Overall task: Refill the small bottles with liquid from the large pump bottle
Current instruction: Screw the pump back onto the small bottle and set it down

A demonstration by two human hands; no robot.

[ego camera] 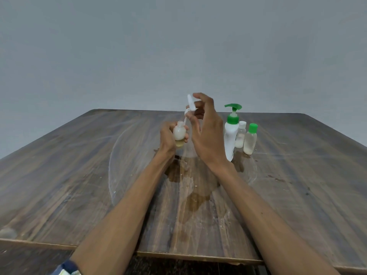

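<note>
My left hand point(168, 137) grips a small round clear bottle point(179, 133), open at the neck, with a little yellowish liquid at its bottom. Just above it my right hand point(206, 132) pinches a white spray cap point(190, 103); the cap's thin tube point(185, 118) hangs toward the bottle's mouth. The large white pump bottle point(231, 135) with a green pump head stands on the table to the right of my right hand. Beside it stand two small bottles holding whitish liquid: one with a clear cap point(240, 134) and one with a green cap point(250, 138).
The wooden table point(79, 175) shows wet spill patches point(195, 197) near its middle, under my forearms and around the base of the bottles. A grey wall rises behind the far edge. The near table edge runs below my arms.
</note>
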